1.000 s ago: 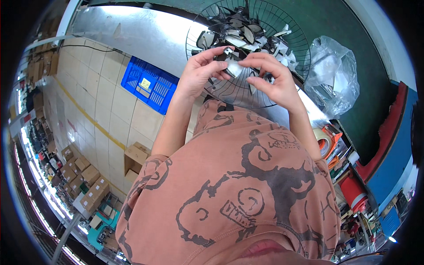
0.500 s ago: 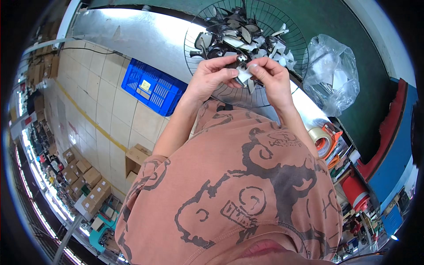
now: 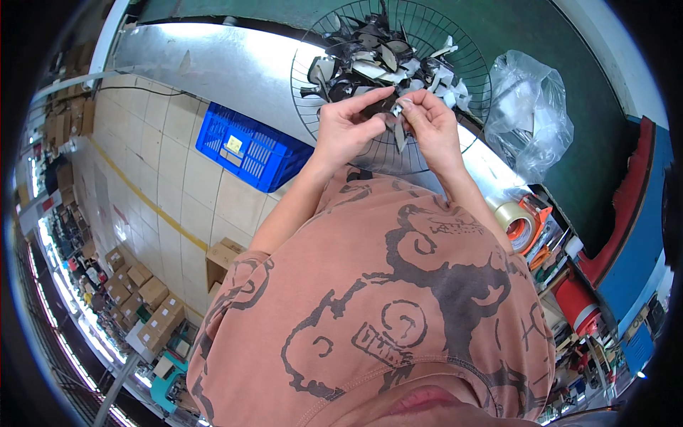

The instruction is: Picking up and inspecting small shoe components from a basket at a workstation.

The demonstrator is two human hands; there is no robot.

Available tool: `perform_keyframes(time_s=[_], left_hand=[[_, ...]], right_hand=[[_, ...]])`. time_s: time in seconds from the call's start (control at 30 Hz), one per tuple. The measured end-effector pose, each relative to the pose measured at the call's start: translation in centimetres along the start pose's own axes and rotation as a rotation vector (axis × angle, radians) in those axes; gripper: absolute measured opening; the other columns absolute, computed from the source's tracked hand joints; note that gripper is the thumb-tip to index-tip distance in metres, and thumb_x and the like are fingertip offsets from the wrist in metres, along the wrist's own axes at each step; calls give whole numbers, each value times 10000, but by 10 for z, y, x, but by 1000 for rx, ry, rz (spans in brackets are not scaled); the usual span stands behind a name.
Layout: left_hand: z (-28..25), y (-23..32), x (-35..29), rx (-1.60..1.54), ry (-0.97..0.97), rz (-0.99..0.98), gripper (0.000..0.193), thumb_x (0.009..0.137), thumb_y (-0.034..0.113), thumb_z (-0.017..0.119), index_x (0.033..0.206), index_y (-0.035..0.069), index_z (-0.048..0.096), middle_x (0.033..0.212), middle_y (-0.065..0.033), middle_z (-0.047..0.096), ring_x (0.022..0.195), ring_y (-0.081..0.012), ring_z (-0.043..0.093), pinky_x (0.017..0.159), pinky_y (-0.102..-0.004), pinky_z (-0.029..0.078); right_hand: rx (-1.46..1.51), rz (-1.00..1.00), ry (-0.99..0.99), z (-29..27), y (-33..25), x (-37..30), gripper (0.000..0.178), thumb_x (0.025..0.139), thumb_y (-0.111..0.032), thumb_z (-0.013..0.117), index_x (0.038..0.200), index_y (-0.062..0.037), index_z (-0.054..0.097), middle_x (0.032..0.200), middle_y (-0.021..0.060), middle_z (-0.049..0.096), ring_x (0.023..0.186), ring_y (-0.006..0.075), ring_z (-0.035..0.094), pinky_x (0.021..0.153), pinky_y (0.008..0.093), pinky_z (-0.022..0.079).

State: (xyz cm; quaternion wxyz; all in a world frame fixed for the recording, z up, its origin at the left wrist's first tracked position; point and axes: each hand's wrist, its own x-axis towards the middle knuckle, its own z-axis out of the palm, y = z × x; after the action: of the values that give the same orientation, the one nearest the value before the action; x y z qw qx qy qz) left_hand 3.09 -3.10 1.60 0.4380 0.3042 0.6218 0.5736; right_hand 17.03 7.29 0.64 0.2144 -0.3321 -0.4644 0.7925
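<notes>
At the upper centre of the frame, a round basket (image 3: 478, 65) of thin, curved wire holds a heap of glossy dark pieces (image 3: 370, 34), bowed and sharp-edged, mixed with matte white scraps (image 3: 447, 75), flat and crumpled. In front of the heap, a small pale piece (image 3: 397, 111) sits at the fingertips of the right hand (image 3: 435, 136), pinched between thumb and forefinger. Just left of it, the left hand (image 3: 343, 134) has its thumb and forefinger spread around something dark; whether they grip it cannot be told. At upper right lies a crinkled, clear plastic bag (image 3: 530, 107); at upper left the counter (image 3: 213, 60) shows smooth, shiny metal, with a slotted blue plastic crate (image 3: 249, 151) below it.
</notes>
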Motion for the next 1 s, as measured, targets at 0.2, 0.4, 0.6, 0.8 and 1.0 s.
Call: perform_keyframes(time_s=[0.2, 0.4, 0.6, 0.8, 1.0], left_hand=[[-43, 23, 20, -82, 228, 177, 312, 839, -22, 671, 1151, -1, 686, 1002, -54, 691, 826, -82, 636, 746, -220, 526], [-61, 18, 62, 521, 216, 491, 380, 778, 97, 761, 1154, 120, 712, 1185, -83, 626, 952, -163, 623, 832, -287, 514], [-41, 14, 49, 816, 270, 498, 509, 728, 170, 794, 1225, 190, 682, 1373, -174, 516, 1251, -310, 506, 1023, -407, 416], [-22, 19, 22, 423, 117, 421, 469, 761, 111, 740, 1221, 92, 654, 1273, -136, 573, 1135, -269, 574, 952, -367, 459], [-1, 5, -5, -235, -169, -118, 538, 877, 77, 693, 1377, 2, 508, 1212, -96, 621, 1048, -147, 604, 930, -293, 488]], right_hand=[[-159, -191, 87, -26, -29, 5, 136, 975, -154, 589, 1002, -55, 678, 750, -28, 635, 640, 24, 534, 559, 172, 385], [-1322, -601, 164, -68, -30, 23, 423, 770, 23, 623, 1150, -150, 694, 1148, 127, 581, 1014, 298, 544, 899, 380, 464], [-1306, -476, -213, -41, -19, -6, 435, 700, -4, 712, 1094, -188, 717, 1111, 115, 542, 1024, 304, 509, 885, 427, 435], [-1043, -665, -156, -38, 3, 7, 228, 742, -69, 766, 961, -61, 704, 785, 25, 626, 769, 201, 600, 705, 338, 490], [-221, -106, -76, -23, -14, 7, 166, 863, -36, 706, 1020, -11, 659, 873, 1, 675, 756, 36, 591, 675, 186, 465]])
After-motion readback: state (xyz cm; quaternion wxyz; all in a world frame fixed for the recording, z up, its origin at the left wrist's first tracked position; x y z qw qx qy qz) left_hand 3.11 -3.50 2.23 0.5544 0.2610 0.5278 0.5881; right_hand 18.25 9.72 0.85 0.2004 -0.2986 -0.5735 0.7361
